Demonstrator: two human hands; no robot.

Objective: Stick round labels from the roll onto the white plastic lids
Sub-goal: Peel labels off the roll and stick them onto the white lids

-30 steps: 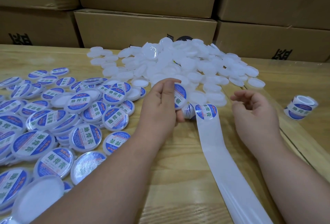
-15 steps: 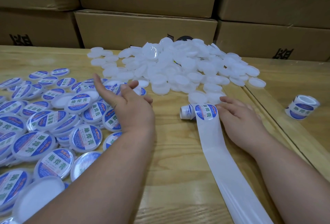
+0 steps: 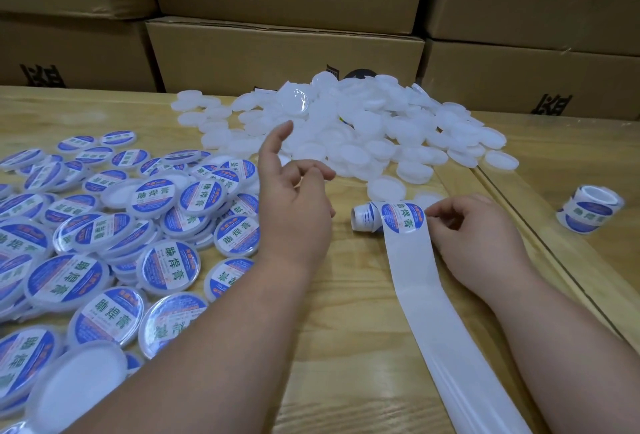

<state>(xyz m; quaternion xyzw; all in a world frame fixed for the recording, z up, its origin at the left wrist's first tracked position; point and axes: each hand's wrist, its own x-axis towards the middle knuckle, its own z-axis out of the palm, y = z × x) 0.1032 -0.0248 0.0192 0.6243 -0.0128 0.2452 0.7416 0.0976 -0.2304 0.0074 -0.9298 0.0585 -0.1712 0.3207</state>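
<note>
A heap of plain white plastic lids (image 3: 363, 132) lies at the back middle of the wooden table (image 3: 346, 329). Labelled lids (image 3: 166, 260) with blue round labels are spread over the left. The label roll (image 3: 365, 217) lies in the middle, its empty white backing strip (image 3: 443, 329) trailing toward me. One blue round label (image 3: 403, 217) sits at the strip's top. My right hand (image 3: 474, 236) pinches that label's right edge with fingertips. My left hand (image 3: 294, 205) hovers empty, fingers loose, between the labelled lids and the white heap.
Stacked cardboard boxes (image 3: 284, 53) wall off the back of the table. A second label roll (image 3: 592, 208) stands at the right, past a seam in the tabletop (image 3: 540, 243). Bare wood shows in front of the hands.
My left hand dropped the labelled lid onto the left pile and swung back toward the white heap. My right hand came down onto the strip and took hold of the label's edge.
</note>
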